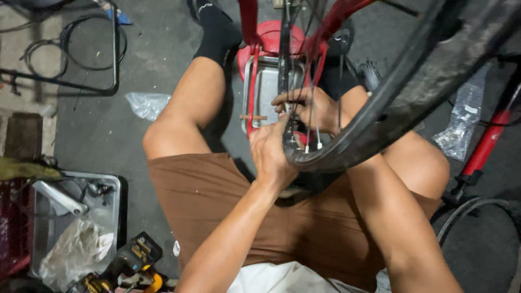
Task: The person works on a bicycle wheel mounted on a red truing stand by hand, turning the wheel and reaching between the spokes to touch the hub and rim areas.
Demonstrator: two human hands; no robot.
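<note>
Grey concrete floor (pixel 157 59), bike wheel (pixel 412 92) held over the lap, red frame (pixel 251 32) behind. Left hand (pixel 271 154) grips the rim's bottom; right hand (pixel 306 108) pinches spokes (pixel 312 127). Metal tray (pixel 114 187), yellow drill (pixel 130 260) lower left.

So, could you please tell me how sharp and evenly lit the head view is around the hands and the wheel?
Head view: the tyre close to the lens is soft and smeared; the left hand and right hand are fairly sharp and evenly lit; the spokes blur slightly; the floor upper left is dim; wide-angle bending shows at the edges.
</note>
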